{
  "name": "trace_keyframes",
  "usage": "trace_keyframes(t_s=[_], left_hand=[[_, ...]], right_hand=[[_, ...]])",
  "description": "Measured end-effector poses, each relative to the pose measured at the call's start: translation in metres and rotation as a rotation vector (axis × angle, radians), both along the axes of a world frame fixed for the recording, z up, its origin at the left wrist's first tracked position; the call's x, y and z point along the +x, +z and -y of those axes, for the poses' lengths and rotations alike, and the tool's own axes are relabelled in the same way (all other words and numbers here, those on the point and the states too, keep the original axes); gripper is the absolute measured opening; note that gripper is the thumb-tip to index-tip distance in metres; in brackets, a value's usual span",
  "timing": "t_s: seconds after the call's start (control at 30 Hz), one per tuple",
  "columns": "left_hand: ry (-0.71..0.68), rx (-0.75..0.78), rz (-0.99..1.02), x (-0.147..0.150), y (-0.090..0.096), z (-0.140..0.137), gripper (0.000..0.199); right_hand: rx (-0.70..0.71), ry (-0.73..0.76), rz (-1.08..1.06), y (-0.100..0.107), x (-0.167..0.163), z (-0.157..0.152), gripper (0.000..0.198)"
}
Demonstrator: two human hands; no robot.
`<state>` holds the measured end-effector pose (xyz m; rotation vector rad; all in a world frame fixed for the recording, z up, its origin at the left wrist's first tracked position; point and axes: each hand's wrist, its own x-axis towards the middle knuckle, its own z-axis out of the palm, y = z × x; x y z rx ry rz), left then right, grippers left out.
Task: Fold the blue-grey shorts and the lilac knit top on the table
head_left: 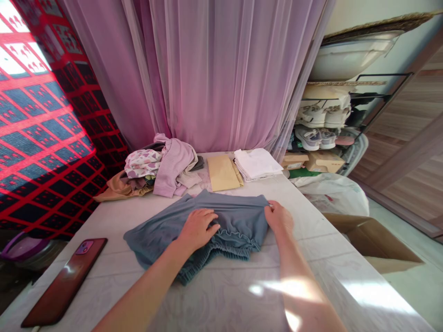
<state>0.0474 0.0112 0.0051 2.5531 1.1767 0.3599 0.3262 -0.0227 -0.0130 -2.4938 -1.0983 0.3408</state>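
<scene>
Blue-grey shorts (162,230) with a gathered elastic waistband lie spread on the table, the waistband toward me and partly rumpled. My left hand (199,228) rests on top of the fabric near the middle, its fingers stretched out and a little bent, the thumb apart. At the garment's right corner, my right hand (279,217) is closed, pinching the edge of the cloth between thumb and fingers. My left forearm covers a part of the shorts' near side.
A heap of clothes (176,161) sits at the back left of the table (221,295). Folded yellow cloth (221,173) and folded white cloth (258,163) lie beside it. A phone (65,281) is at left. A cardboard box (377,240) and shoe rack (360,124) stand right.
</scene>
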Motion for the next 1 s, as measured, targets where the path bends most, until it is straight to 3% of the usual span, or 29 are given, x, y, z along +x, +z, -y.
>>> trace_keyframes(t_s=[0.2,0.4,0.67,0.83,1.0], left_hand=[[-0.091,-0.050,-0.025,0.027,0.001,0.027,0.026],[-0.101,-0.053,-0.152,0.034,0.008,0.031,0.016],[-0.123,-0.090,0.052,0.041,0.002,0.029,0.018],[-0.077,-0.110,0.054,0.041,-0.007,0.033,0.025],[-0.029,-0.118,0.108,0.034,0.002,0.013,0.026]], right_hand=[[0.074,0.012,0.004,-0.004,0.000,-0.001,0.045],[-0.005,0.128,0.122,-0.004,-0.005,-0.004,0.030],[0.137,-0.110,0.038,-0.001,0.003,0.002,0.031],[0.095,-0.052,-0.006,0.000,0.002,0.003,0.033],[0.092,-0.067,-0.007,0.001,-0.001,0.001,0.043]])
